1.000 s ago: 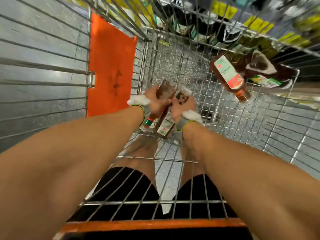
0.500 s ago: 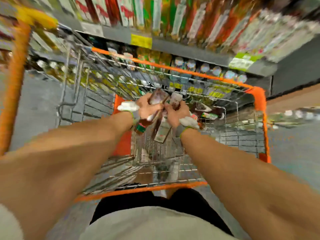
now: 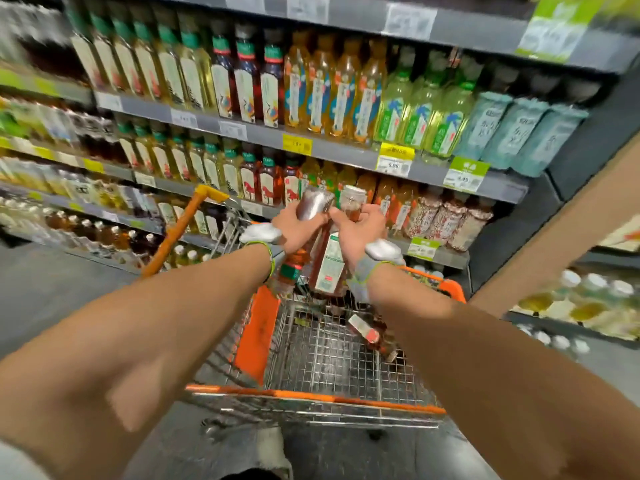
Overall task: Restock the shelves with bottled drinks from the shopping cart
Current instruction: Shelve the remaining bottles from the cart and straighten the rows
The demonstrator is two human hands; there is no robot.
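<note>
2 upside-down brown plastic drink bottles, 1 per hand: left hand (image 3: 298,228) was curled round the green-capped bottle (image 3: 313,204), right hand (image 3: 360,230) round the white-labelled bottle (image 3: 330,261), side by side above the orange-rimmed wire cart (image 3: 311,396), facing the stocked grey shelves (image 3: 329,150).

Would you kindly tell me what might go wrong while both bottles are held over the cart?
1. The left hand and right hand each hold a bottle base-up; either the left bottle or right bottle might slip onto the loose bottle lying in the cart.
2. The shelf rows look packed, so pushing one in may topple neighbours.
</note>
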